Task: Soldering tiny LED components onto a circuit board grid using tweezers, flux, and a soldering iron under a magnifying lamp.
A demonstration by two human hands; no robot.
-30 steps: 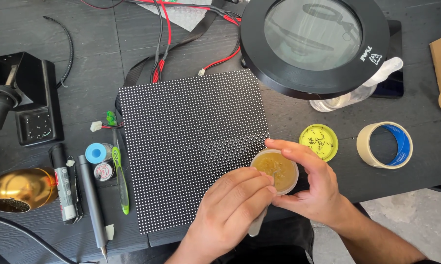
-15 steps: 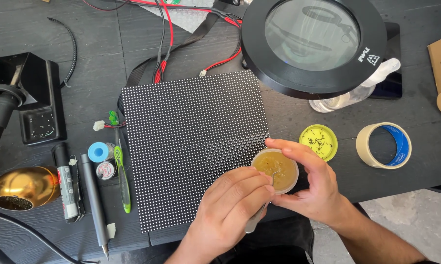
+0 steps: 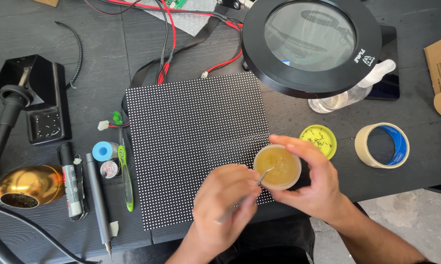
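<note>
Head view | right hand (image 3: 314,188) grips paste jar (image 3: 277,167) | left hand (image 3: 225,205) pinches tweezers (image 3: 240,198) | lamp (image 3: 311,41), tape roll (image 3: 381,145) nearby

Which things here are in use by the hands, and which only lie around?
In use: left hand, tweezers, small tub of amber paste, right hand, dotted panel.

Lying about: tape roll, yellow lid, magnifier lamp, green tool, gold holder.

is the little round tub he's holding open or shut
Open: the tub has no lid, its yellowish paste shows, and a metal tool dips into it.
</note>
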